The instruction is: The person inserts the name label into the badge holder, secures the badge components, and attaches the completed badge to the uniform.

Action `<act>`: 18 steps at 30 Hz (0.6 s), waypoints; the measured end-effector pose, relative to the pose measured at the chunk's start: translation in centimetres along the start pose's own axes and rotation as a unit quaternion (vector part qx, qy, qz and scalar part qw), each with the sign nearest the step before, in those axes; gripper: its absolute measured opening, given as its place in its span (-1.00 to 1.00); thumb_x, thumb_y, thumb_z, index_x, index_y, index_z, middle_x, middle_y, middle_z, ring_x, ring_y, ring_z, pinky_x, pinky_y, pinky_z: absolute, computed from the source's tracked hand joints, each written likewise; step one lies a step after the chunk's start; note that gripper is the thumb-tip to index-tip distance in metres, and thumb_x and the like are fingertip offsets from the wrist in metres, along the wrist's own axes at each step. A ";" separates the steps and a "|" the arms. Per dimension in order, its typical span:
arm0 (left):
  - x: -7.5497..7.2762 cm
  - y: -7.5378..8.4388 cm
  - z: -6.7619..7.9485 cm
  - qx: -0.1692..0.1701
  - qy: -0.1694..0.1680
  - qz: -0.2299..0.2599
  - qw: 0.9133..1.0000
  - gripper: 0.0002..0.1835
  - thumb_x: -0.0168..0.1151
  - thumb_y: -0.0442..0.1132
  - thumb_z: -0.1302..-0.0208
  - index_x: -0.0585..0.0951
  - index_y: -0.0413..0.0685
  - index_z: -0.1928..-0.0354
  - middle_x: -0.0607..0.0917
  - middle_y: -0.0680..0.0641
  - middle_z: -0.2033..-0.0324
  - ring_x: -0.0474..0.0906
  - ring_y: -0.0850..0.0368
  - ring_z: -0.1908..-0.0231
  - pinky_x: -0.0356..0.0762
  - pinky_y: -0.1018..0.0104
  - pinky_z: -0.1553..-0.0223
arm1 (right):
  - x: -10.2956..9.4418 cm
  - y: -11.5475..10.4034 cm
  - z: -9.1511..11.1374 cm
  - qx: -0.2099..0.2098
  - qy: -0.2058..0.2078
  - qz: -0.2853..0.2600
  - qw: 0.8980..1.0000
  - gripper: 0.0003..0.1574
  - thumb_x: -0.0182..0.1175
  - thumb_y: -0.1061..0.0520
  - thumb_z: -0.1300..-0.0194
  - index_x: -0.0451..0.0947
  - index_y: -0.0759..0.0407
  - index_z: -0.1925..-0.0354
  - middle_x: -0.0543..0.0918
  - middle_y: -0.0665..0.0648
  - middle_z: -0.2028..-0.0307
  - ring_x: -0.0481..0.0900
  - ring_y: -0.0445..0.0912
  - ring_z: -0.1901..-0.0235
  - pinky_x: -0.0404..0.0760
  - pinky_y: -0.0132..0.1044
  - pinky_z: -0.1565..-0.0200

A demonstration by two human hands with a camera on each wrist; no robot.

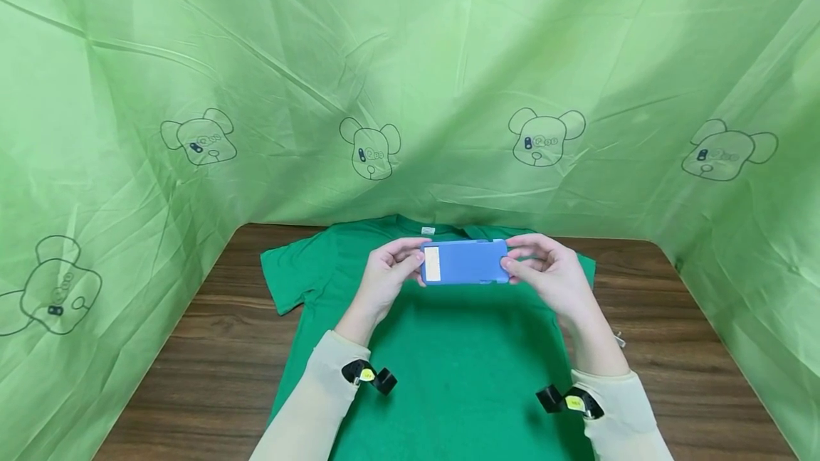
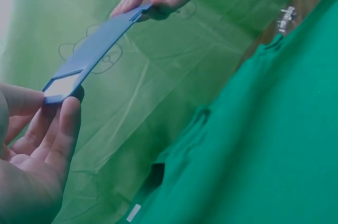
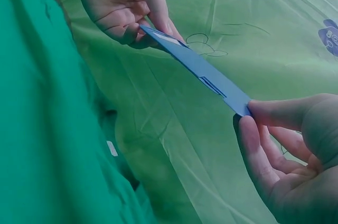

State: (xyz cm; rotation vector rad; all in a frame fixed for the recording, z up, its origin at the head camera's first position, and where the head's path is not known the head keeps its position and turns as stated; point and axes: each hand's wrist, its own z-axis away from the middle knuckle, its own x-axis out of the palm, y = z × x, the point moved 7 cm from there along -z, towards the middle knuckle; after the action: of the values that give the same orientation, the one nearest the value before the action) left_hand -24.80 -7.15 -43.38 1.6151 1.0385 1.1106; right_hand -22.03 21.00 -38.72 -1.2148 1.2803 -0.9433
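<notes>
In the head view, the left hand (image 1: 389, 267) pinched the blue panel (image 1: 470, 262) at its nine o'clock end, some fingers hidden behind, beside a white label (image 1: 432, 264) too small to read. The panel was above the green T-shirt (image 1: 448, 368), cut off at six o'clock. The right hand (image 1: 547, 272) pinched the three o'clock end. Towards four o'clock, a small pale object (image 1: 619, 339), partly covered by the right forearm (image 1: 598, 340), was unidentifiable.

Bare hands (image 1: 387, 274) extend from pale cream sleeves (image 1: 310, 400), each cuff wearing a black device (image 1: 386, 381) with a yellow label (image 1: 367, 375).
</notes>
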 end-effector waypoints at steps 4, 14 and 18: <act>-0.1 -0.1 0.0 0.002 -0.003 -0.005 1.000 -0.69 0.30 -0.39 -0.58 0.71 -0.34 -0.26 0.83 -0.23 0.05 0.74 0.10 0.32 0.76 0.24 0.31 | 0.5 0.0 -0.1 0.000 -0.005 -0.007 1.000 -0.52 0.47 0.22 -0.47 0.63 0.34 -0.26 0.80 0.09 0.15 0.83 -0.07 0.28 0.84 -0.15 0.14; -0.2 -0.1 0.1 0.010 -0.002 -0.006 1.000 -0.69 0.30 -0.38 -0.59 0.71 -0.33 -0.26 0.83 -0.21 0.05 0.75 0.10 0.31 0.76 0.30 0.32 | 0.7 0.0 -0.1 -0.005 0.002 -0.001 1.000 -0.54 0.46 0.22 -0.47 0.64 0.31 -0.25 0.80 0.12 0.15 0.83 -0.06 0.29 0.84 -0.15 0.15; 0.0 0.0 0.0 0.010 -0.005 -0.005 1.000 -0.69 0.30 -0.38 -0.59 0.71 -0.33 -0.27 0.82 -0.23 0.05 0.74 0.09 0.31 0.75 0.27 0.32 | 0.6 -0.1 0.0 -0.013 0.005 -0.002 1.000 -0.55 0.48 0.20 -0.47 0.65 0.29 -0.24 0.80 0.09 0.15 0.82 -0.06 0.30 0.84 -0.14 0.17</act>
State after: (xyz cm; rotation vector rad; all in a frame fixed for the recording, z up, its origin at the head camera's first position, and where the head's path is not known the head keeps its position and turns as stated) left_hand -24.76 -7.19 -43.37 1.6282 1.0544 1.0880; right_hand -21.91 20.40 -38.72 -1.2340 1.3025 -0.9397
